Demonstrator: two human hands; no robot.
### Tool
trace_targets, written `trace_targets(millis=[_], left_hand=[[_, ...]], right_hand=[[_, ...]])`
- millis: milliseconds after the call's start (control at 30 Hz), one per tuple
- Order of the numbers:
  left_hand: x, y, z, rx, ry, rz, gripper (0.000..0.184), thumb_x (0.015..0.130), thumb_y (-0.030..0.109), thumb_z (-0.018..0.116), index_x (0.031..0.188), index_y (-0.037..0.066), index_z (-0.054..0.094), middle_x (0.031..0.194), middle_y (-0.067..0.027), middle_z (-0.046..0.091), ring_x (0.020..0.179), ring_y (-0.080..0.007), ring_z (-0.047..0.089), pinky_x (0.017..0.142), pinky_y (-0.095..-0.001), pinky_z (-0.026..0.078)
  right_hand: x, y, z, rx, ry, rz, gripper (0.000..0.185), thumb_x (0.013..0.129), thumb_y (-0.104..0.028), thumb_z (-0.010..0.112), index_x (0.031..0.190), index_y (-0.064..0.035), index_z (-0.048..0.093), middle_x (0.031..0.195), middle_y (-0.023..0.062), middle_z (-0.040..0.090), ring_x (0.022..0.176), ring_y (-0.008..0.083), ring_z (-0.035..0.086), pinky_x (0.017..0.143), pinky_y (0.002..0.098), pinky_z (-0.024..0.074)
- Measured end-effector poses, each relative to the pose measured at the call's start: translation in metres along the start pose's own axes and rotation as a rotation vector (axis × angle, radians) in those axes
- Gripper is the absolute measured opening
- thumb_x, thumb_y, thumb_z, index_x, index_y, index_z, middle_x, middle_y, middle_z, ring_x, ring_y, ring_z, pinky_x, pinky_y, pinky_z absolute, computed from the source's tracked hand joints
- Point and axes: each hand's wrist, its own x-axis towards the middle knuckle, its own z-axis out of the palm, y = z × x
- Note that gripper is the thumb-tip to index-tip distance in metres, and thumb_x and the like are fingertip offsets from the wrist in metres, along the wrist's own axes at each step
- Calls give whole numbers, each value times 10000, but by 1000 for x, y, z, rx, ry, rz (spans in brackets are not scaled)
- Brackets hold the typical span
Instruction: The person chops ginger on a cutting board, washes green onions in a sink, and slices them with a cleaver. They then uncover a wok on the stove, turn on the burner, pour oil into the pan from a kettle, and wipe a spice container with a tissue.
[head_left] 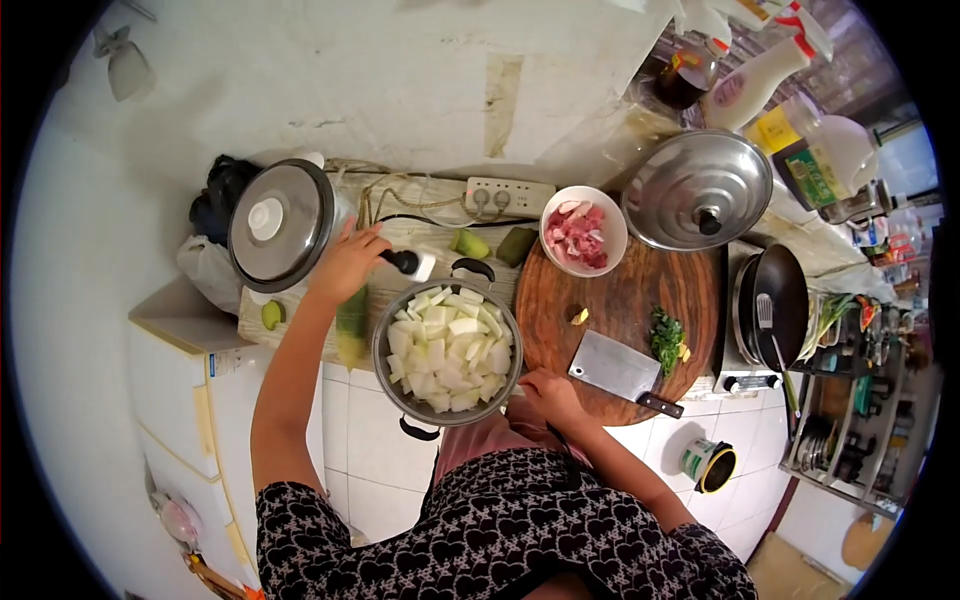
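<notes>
My left hand [350, 260] reaches over the counter with its fingers closed around the end of a black-handled tool [402, 262] with a white head; its exact kind is unclear. Just below it, a two-handled metal pot [378, 352] is filled with pale, cut melon pieces [450, 350]. My right hand [552, 398] is curled by the pot's right rim and the near edge of a round wooden chopping board [545, 310], with nothing visible in it. On the board lie a cleaver [612, 364], chopped greens [664, 340] and a small yellowish piece [579, 316].
A bowl of cut raw meat [578, 236] stands at the board's back edge. Behind are a power strip [510, 198] and a large metal lid [698, 188]. A lidded cooker [280, 225] stands left, a wok [780, 300] right. Green peel pieces [468, 243] lie behind the pot.
</notes>
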Motion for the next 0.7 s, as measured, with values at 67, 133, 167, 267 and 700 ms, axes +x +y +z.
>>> trace_targets(millis=[67,133,167,267,700], left_hand=[[11,18,0,-242,115,-156,138,825,132,606,933,71,545,910,-132,608,1024,-299,555,1072,-483,297],[23,40,0,-226,249,-102,156,866,166,583,954,47,534,823,-165,605,825,-349,590,910,-443,446],[29,52,-3,-406,218,-220,161,882,181,568,952,41,533,772,-158,600,758,-338,594,797,-414,468],[56,81,1,-716,243,-313,192,918,223,529,942,33,536,640,-106,576,572,-264,566,539,-348,430],[125,167,94,-1472,354,-635,268,929,73,485,1175,-13,420,852,-81,583,659,-112,544,594,-250,453]], right_hand=[[1,-1,0,2,2,4,91,804,-112,585,845,-48,635,823,121,622,765,328,611,646,395,496],[2,0,1,5,3,5,92,804,-114,583,844,-51,636,823,121,622,760,329,611,643,397,496],[2,1,1,0,-2,10,90,803,-111,581,842,-52,637,823,121,621,759,329,612,642,398,496],[3,5,4,-12,-2,16,90,799,-109,580,837,-52,638,826,121,622,755,328,613,639,397,497],[101,-42,-63,-75,442,32,115,810,-93,589,893,-19,618,830,181,614,757,368,600,642,413,482]])
